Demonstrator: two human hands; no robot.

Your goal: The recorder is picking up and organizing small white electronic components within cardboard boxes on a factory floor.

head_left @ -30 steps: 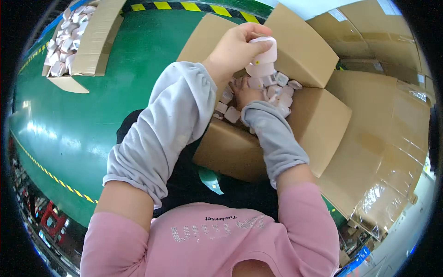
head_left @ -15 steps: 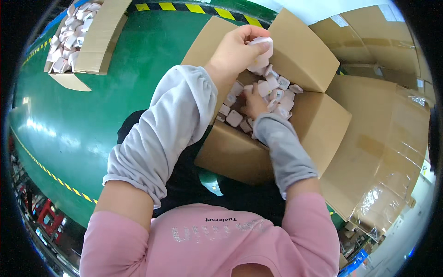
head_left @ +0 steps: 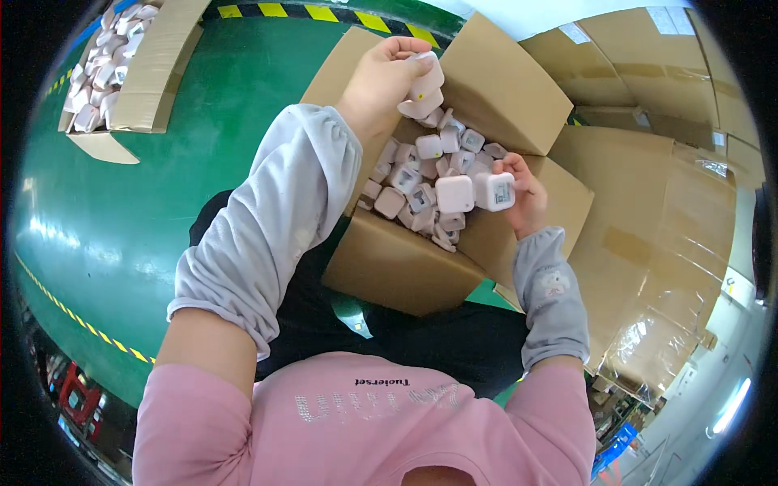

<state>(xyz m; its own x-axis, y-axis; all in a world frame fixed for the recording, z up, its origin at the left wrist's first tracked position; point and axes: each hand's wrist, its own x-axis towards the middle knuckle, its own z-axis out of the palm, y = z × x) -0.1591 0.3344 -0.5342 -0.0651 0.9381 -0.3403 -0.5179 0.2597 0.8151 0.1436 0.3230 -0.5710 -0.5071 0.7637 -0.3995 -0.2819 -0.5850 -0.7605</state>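
An open cardboard box [head_left: 409, 271] stands in front of me, with many small pale pink, rounded-square plastic cases [head_left: 390, 203] heaped loosely inside. Above its far left edge, my left hand [head_left: 377, 85] is closed around a pale case [head_left: 428, 77], and a second one shows just below it. My right hand [head_left: 527, 197], over the right side of the box, pinches a labelled case [head_left: 494, 192] by its edge. Another pale case [head_left: 455, 195] lies right beside that one; whether it is held too I cannot tell. Grey sleeve covers wrap both my forearms.
A second cardboard box [head_left: 166, 73] with similar cases stands on the green floor [head_left: 105, 219] at far left. Large taped cartons [head_left: 656, 235] stack up close on the right. Yellow-black tape [head_left: 324, 14] marks the floor beyond.
My right hand has come up out of the heap toward the right, now holding a labelled case. My left hand still grips its cases; the whole view has shifted slightly.
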